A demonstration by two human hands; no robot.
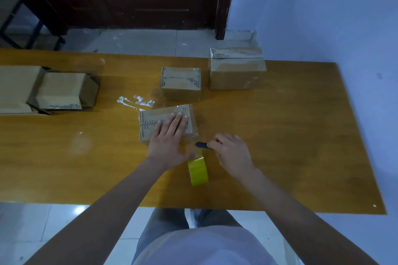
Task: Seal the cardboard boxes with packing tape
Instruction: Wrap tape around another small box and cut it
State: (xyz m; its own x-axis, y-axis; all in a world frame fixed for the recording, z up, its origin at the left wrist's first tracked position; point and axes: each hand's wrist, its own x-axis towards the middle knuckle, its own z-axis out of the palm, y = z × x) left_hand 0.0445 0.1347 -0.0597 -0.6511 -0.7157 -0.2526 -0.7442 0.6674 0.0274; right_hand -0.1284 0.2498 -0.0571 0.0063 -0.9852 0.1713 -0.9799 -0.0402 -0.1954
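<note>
Left hand [167, 140] lies flat, fingers straight and spread a little, pressing down on the top of the nearest cardboard box [165, 123]; its thumb reaches back toward the tape roll [198, 168]. Right hand [231, 153] is curled round a small dark cutter [202, 145], which sticks out leftward from the fingers toward the box's near right corner, its long axis running roughly left to right across the table.

That box sits near the middle of the wooden table [290, 135], its long axis running left to right and turned slightly, the right end a bit farther away. Clear tape glints over its top, and printed text runs along the flap edges. The yellow-green roll stands on its edge just in front of the box, between the two hands, its flat faces turned left and right.

Just behind the box lies a crumpled strip of clear tape [137, 101]. Farther back stand a small sealed box [181, 84] and, to its right at the table's far edge, a larger sealed box [235, 69], both glossy with tape. Well apart at the left, an open box [64, 90] lies on its side with its flaps spread, resting against flat cardboard [17, 86].
</note>
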